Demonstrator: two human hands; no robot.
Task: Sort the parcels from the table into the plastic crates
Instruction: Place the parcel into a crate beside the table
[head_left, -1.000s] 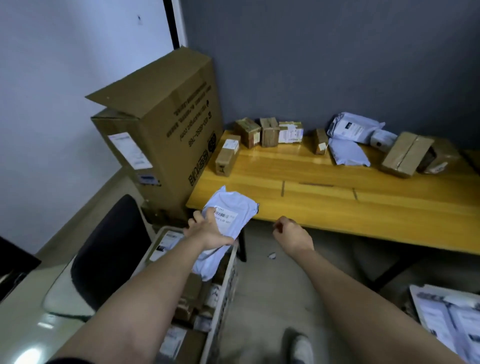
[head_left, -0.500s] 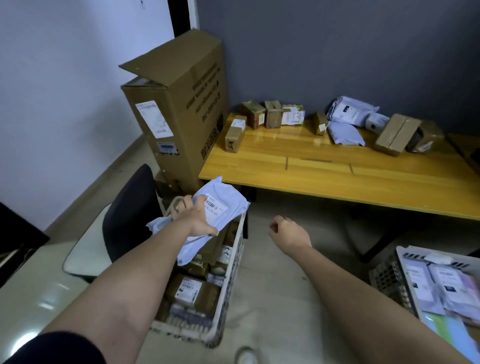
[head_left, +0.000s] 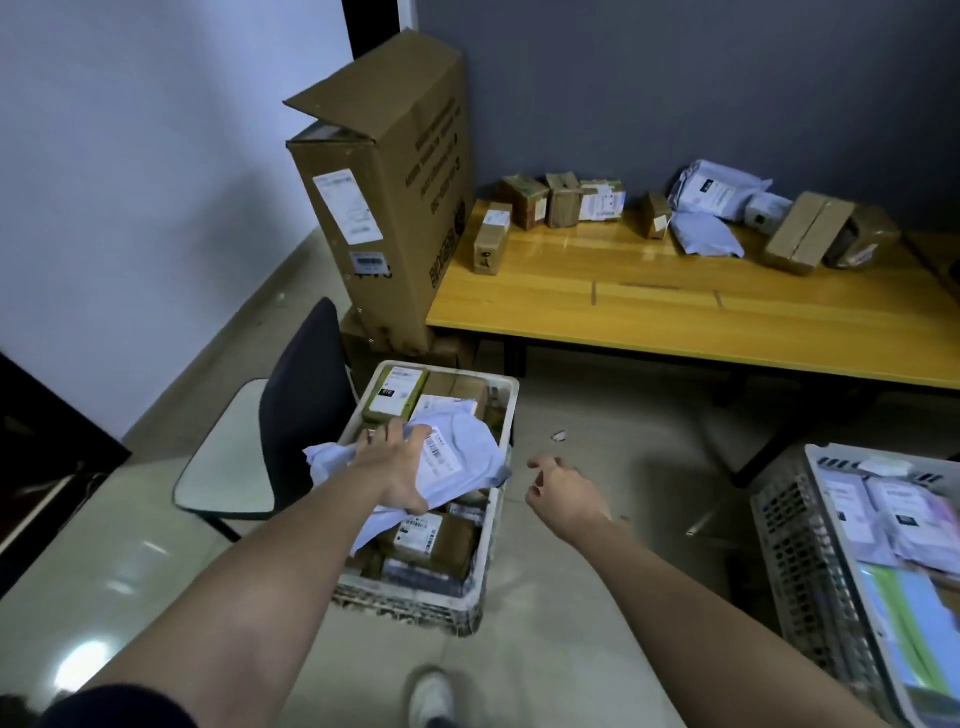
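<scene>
- The left hand (head_left: 397, 475) has its grip closed on a pale grey mailer bag (head_left: 462, 457), fingers over the top and thumb curled under the near edge, holding it above the white crate (head_left: 496, 525) on the floor.
- The mailer bag is crumpled, its barcode label facing up, and it overhangs the crate's left rim toward 9 o'clock.
- The white crate is packed with brown cardboard parcels (head_left: 434, 540); a green-sided box (head_left: 395, 395) lies in its far left corner, toward 12 o'clock.
- The right hand (head_left: 563, 491) hangs over the floor at 3 o'clock of the white crate, its grip holding nothing, fingers loosely curled.
- A second crate (head_left: 795, 545), grey with a perforated wall, stands at 3 o'clock near the frame edge and holds flat pale mailers and coloured envelopes.
- The desk (head_left: 649, 306) lies at 1 o'clock of the white crate; along its far edge sit small brown boxes (head_left: 563, 200), two grey mailers (head_left: 706, 236) and a larger taped carton (head_left: 808, 234).
- One narrow box (head_left: 491, 239) sits apart from the row, near the desk's left end.
- A tall cardboard carton (head_left: 384, 192) with its top flap open stands on the floor against the desk's left end.
- A dark-backed chair (head_left: 304, 395) is just beside the white crate at 9 o'clock.
- A white shoe (head_left: 428, 693) shows at 6 o'clock.
</scene>
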